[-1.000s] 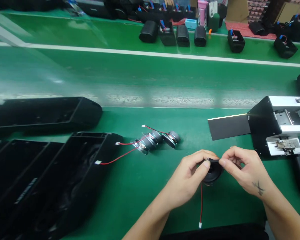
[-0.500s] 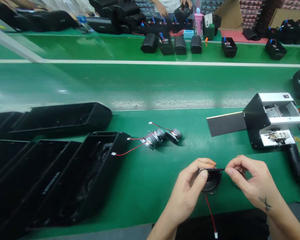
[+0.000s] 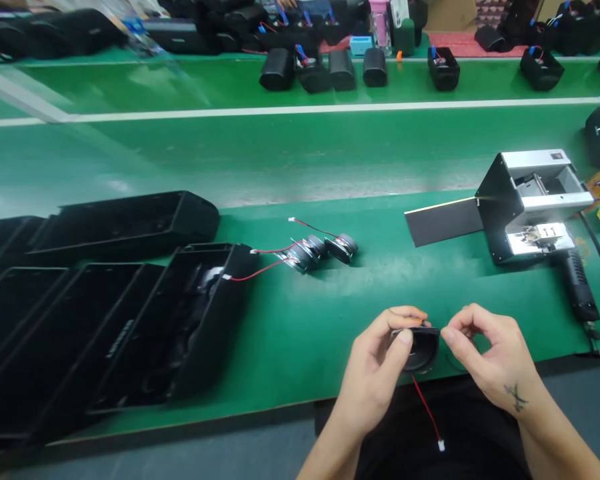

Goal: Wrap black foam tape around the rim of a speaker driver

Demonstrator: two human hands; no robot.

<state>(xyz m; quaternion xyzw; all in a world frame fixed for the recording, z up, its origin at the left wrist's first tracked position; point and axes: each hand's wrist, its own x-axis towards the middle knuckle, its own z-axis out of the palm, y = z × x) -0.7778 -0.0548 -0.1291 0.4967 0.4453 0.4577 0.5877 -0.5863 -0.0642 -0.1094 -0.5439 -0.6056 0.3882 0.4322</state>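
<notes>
My left hand [image 3: 377,367] grips a small black speaker driver [image 3: 423,350] by its frame, thumb on the near face and fingers behind. From the speaker's lower edge hangs a red wire lead [image 3: 427,407] with a white connector [image 3: 441,445]. Close by the speaker's right corner, my right hand [image 3: 490,353] is closed in a pinch. A thin black strip [image 3: 453,361] curves down beside its fingertips; the pinched end is largely hidden. Several more speaker drivers [image 3: 305,253] with red leads lie on the green table [image 3: 330,333], left of my hands.
Long black speaker housings [image 3: 145,320] cover the table's left side. A screw feeder machine [image 3: 530,207] stands at right, with a black electric screwdriver [image 3: 577,280] beside it and a flat black plate [image 3: 443,222] to its left. Small black casings [image 3: 341,69] line the far bench.
The view has tilted down and shifted. My right hand's fingertips have come nearer to the speaker's corner. The speaker stays in my left hand.
</notes>
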